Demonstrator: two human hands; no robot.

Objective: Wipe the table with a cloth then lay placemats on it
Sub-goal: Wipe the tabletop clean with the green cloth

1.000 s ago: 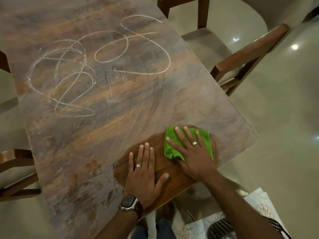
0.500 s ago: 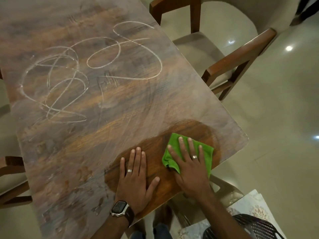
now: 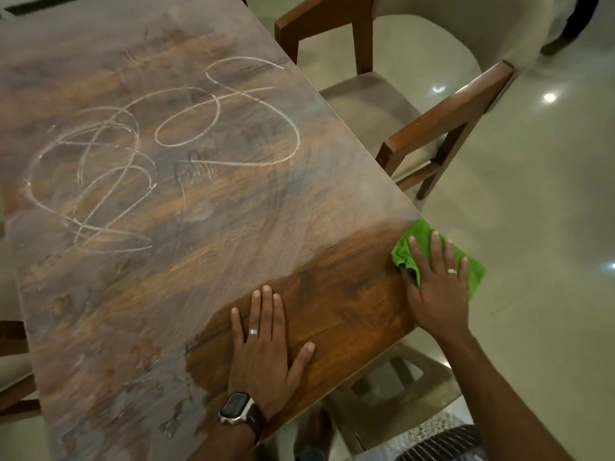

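The wooden table (image 3: 206, 207) is dusty grey with white chalk scribbles (image 3: 139, 154) across its far half. A dark, clean strip runs along the near right corner. My right hand (image 3: 436, 287) presses flat on a green cloth (image 3: 404, 249) at the table's right corner, and part of the cloth hangs past the edge. My left hand (image 3: 266, 347) lies flat with fingers spread on the clean wood near the front edge, holding nothing. A watch sits on that wrist.
A wooden chair (image 3: 432, 121) with a pale seat stands close to the table's right edge. Another chair's frame (image 3: 13, 361) shows at the left. A clear stool (image 3: 392, 384) stands under the near corner. Pale shiny floor lies to the right.
My right hand slid the green cloth rightward to the table's corner, widening the clean dark strip. My left hand stayed planted on the table.
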